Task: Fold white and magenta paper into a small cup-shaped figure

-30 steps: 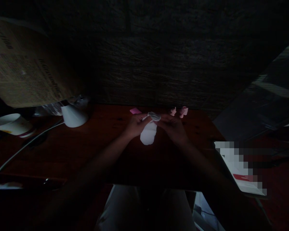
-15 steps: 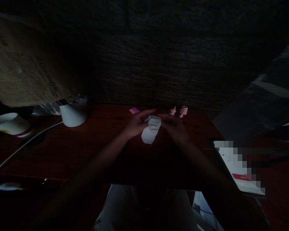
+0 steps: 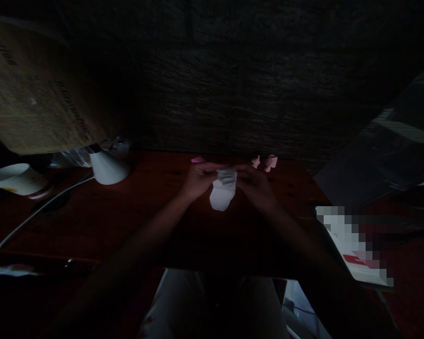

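Note:
Between my hands is a thin, soft-looking white piece point(image 3: 222, 195), creased near its top, with a rounded lower end that hangs free. Whether it is cloth or paper I cannot make out. My left hand point(image 3: 199, 181) pinches its upper left edge, and my right hand point(image 3: 256, 186) holds the upper right edge. Both hands are above the dark wooden table point(image 3: 155, 212), fingertips almost meeting behind the piece. Beyond the left fingers lies a small pink item point(image 3: 198, 159). Two pale pink objects, a smaller one point(image 3: 256, 162) and a larger one point(image 3: 270, 163), stand past my right hand.
On the left are a paper cup point(image 3: 19, 181), a white cone-shaped base point(image 3: 109, 168) with a cable point(image 3: 31, 214), and a large printed brown box or bag point(image 3: 35, 89). A dark brick wall point(image 3: 215, 94) closes off the back. At right lies a white, red-marked item point(image 3: 356, 263), partly pixelated.
The white piece's lower part has turned and hangs longer and straighter below the creased top. My fingers have drawn in closer around its upper edge. The view has shifted slightly.

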A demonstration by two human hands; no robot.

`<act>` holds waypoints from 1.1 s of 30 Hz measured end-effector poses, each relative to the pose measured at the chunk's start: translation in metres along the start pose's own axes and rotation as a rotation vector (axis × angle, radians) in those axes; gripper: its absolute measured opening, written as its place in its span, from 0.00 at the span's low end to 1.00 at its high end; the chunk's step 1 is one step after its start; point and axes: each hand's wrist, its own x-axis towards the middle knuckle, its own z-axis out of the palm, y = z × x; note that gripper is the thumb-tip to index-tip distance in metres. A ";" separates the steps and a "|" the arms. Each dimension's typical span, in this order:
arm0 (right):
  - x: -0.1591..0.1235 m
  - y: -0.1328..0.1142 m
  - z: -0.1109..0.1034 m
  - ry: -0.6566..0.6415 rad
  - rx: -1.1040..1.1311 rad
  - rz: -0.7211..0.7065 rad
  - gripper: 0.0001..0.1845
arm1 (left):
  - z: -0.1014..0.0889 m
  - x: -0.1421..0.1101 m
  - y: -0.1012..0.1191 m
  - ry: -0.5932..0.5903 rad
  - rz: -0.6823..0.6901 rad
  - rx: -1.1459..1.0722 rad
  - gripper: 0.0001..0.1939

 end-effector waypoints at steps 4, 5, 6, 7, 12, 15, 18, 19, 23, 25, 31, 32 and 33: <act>0.001 -0.001 -0.002 0.072 -0.081 0.004 0.18 | 0.002 -0.002 0.002 -0.096 0.093 -0.008 0.26; 0.002 -0.002 -0.003 0.082 -0.108 0.001 0.17 | 0.002 -0.002 0.004 -0.107 0.142 0.022 0.29; 0.002 -0.002 -0.003 0.090 -0.139 -0.006 0.16 | 0.003 -0.003 0.006 -0.115 0.195 0.078 0.29; 0.002 -0.002 -0.004 0.100 -0.167 -0.018 0.16 | 0.003 -0.004 0.008 -0.112 0.256 0.145 0.27; 0.001 -0.003 -0.002 0.141 -0.158 -0.055 0.18 | 0.002 -0.008 0.014 -0.034 0.375 0.327 0.11; -0.001 -0.004 0.002 0.051 -0.098 -0.008 0.19 | 0.002 -0.009 0.012 0.090 0.269 0.333 0.10; -0.003 -0.005 0.008 -0.027 -0.113 0.072 0.20 | 0.005 -0.006 0.008 0.181 0.218 0.248 0.09; -0.003 -0.005 0.009 -0.029 -0.126 0.089 0.21 | 0.006 -0.005 0.007 0.190 0.205 0.205 0.08; -0.003 -0.005 0.007 0.001 -0.152 0.148 0.23 | 0.009 -0.001 0.009 0.171 0.105 0.072 0.13; -0.002 -0.005 0.004 0.002 -0.174 0.174 0.23 | 0.009 -0.002 0.011 0.174 0.084 0.062 0.19; -0.002 -0.003 -0.005 0.029 -0.330 0.140 0.21 | 0.007 -0.009 0.016 0.028 0.266 0.270 0.23; -0.001 -0.002 -0.005 0.043 -0.369 0.125 0.21 | 0.008 -0.009 0.016 0.011 0.287 0.315 0.19; -0.001 -0.002 -0.005 0.056 -0.404 0.105 0.20 | 0.008 -0.010 0.015 0.009 0.294 0.351 0.15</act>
